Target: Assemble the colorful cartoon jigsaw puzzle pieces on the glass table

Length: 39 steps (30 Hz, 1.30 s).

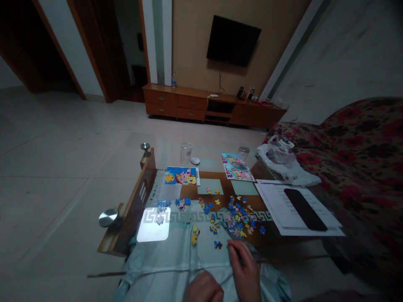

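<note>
My right hand [245, 268] rests on the glass coffee table [176, 155] near its front edge, fingers spread flat, fingertips just right of a small blue puzzle piece [218, 244]. My left hand [203, 288] lies lower, at the frame's bottom, loosely curled; I cannot see anything in it. Several loose colourful puzzle pieces [239, 218] are scattered ahead of my right hand. A yellow piece [194, 237] lies to the left. A few joined blue pieces [163, 205] sit further left.
A cartoon picture sheet [181, 175] and two more sheets [237, 167] lie further back. A glass [185, 152], white papers with a dark flat object [304, 209], a plastic bag [281, 161], a floral sofa [362, 151] at right, a TV cabinet [214, 107] beyond.
</note>
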{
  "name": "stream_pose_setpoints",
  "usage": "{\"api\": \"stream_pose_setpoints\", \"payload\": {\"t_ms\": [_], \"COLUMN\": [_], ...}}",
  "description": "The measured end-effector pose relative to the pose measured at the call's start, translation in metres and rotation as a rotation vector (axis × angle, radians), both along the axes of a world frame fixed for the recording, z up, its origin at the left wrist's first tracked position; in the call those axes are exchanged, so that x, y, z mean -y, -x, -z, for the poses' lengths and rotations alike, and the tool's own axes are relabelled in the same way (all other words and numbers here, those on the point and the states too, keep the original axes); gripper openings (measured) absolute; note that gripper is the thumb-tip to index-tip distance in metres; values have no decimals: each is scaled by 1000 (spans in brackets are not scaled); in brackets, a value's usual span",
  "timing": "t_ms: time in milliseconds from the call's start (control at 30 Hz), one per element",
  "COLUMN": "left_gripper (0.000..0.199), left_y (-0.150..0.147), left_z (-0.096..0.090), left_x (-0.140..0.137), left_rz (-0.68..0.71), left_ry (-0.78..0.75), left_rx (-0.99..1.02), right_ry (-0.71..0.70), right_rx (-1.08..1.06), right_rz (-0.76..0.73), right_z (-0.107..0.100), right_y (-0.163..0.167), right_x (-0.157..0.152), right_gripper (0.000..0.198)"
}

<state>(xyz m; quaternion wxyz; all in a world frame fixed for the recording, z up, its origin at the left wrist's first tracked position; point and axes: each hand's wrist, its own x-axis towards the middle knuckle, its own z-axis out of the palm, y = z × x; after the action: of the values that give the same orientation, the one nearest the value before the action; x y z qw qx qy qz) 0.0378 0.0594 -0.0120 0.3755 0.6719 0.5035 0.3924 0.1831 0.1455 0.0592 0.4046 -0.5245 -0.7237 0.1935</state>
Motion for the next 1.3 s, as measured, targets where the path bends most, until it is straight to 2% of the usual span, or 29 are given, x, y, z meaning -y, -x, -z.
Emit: {"api": "stream_pose_setpoints", "payload": {"t_ms": [167, 267, 500, 733, 900, 1100, 1300], "left_gripper": [60, 61, 45, 31, 32, 41, 50], "left_y": [0, 4, 11, 19, 24, 23, 18], "left_z": [-7, -14, -24, -34, -38, -33, -35], "left_x": [-2, -1, 2, 10, 13, 14, 17], "left_rz": [-9, -8, -1, -67, -124, -166, -245], "left_ry": [44, 76, 153, 215, 229, 234, 137], "left_rx": [27, 48, 76, 99, 115, 119, 3], "right_ry": [-120, -131, -123, -156, -207, -263, -313], "right_rx": [68, 92, 105, 122, 117, 132, 139], "right_rz": [-70, -78, -82, -100, -112, -118, -227], "right_z": [13, 16, 18, 17, 12, 13, 14], "right_y": [-3, -5, -6, -3, -2, -6, -20], "right_x": [11, 13, 13, 13, 17, 33, 54], "right_gripper": [24, 23, 25, 27, 30, 27, 23]}}
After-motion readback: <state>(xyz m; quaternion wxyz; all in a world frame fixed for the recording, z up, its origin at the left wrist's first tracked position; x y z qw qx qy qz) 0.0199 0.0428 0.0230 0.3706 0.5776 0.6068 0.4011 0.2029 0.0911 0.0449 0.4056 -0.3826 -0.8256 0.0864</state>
